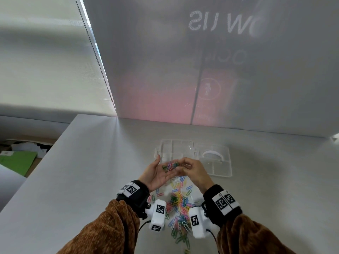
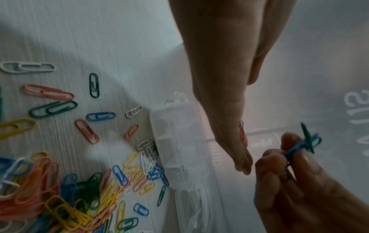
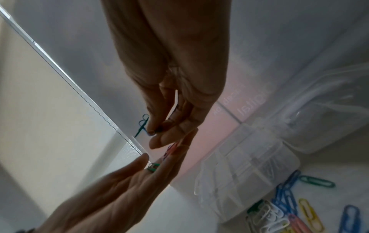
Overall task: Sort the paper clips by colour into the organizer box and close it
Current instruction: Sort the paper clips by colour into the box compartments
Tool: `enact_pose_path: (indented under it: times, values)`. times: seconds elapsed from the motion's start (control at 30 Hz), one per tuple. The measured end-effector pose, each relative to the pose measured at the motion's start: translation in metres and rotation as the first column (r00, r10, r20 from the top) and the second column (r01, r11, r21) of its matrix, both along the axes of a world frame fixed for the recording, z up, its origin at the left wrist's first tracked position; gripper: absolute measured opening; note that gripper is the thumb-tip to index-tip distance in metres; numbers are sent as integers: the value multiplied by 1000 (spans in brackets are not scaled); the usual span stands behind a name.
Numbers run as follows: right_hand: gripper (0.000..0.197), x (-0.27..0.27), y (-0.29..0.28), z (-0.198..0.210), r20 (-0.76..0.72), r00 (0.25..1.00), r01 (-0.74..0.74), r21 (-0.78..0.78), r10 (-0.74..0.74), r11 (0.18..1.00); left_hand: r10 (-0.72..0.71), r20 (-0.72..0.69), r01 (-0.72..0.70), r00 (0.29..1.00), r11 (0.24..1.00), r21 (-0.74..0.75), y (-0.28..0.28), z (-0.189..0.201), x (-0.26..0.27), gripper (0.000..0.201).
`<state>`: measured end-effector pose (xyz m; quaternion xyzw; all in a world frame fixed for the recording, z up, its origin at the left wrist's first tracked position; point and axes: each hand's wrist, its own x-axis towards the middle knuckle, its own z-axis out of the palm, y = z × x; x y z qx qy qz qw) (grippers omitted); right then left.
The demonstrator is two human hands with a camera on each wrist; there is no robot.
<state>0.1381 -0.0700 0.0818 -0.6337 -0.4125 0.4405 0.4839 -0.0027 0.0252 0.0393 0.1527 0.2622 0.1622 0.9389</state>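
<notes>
My left hand [image 1: 165, 166] is held palm up above the table with straight fingers, and a few green, pink and blue paper clips [image 1: 170, 165] lie on them. My right hand [image 1: 180, 167] meets it from the right and pinches a blue and a green clip [image 2: 303, 144] between thumb and fingertips. In the right wrist view that pinched pair [image 3: 143, 126] sticks out left of my right fingers, above the left hand [image 3: 151, 165]. The clear organizer box [image 1: 176, 149] stands open just beyond both hands, its lid [image 1: 218, 162] laid flat to the right. The mixed clip pile [image 1: 179, 204] lies under my wrists.
A translucent grey wall panel [image 1: 201, 70] rises just behind the box. The white table [image 1: 82, 171] drops off at its left edge, with a green sheet [image 1: 16, 162] lower down beyond it. Stray clips [image 2: 87, 130] lie scattered left of the box [image 2: 179, 141].
</notes>
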Motion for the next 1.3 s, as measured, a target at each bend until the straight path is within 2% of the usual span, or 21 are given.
enact_pose_path:
  times: [0.03,0.17,0.23,0.33,0.43,0.5,0.57,0.6,0.67,0.73,0.87,1.0,1.13,1.23,1.3]
  values:
    - [12,0,0,0,20,1000,-6,-7,6,1000,-1,-7,1,1000,1000,6,-1,0,0,70]
    - [18,-5,3,-3,256,967,16,-5,-14,1000,-31,-27,31,999,999,25,-1,-1,0,65]
    - [18,-7,5,-7,300,953,42,12,-43,999,-47,-28,48,998,998,29,-3,-2,0,65]
    - [8,-2,6,-8,199,977,78,13,-79,997,-56,-9,56,998,998,11,-4,-2,1,69]
    - [8,6,4,-5,98,990,101,-16,-99,995,-66,11,66,998,998,-2,-2,-2,0,75]
    - [4,6,5,-2,141,987,75,-5,-73,997,-70,16,70,997,998,0,-1,-2,1,79]
    - [8,2,7,3,235,972,25,30,-31,999,-92,35,92,995,996,7,-3,-2,2,81]
    - [12,-1,9,3,331,944,-22,39,8,999,-107,52,107,993,994,10,-4,-1,4,83]
    - [15,-6,14,4,556,822,-142,-7,122,990,-127,76,126,989,992,6,-6,0,6,87]
    - [14,-9,17,4,654,731,-210,-55,194,976,-156,107,158,982,987,-7,-8,1,6,92]
    - [13,-12,20,6,682,693,-249,-78,234,965,-193,109,194,975,981,1,-11,3,5,96]
    - [14,-20,22,4,727,641,-230,-125,247,965,-226,197,223,954,974,35,-12,6,4,98]
    - [14,-25,21,4,751,627,-201,-104,209,974,-247,318,244,915,968,51,-14,6,2,97]
    - [14,-26,21,5,756,622,-201,-96,202,975,-235,211,227,949,972,61,-12,3,1,98]
    - [12,-25,21,5,709,682,-197,-53,176,979,-198,144,191,970,980,64,-12,2,1,96]
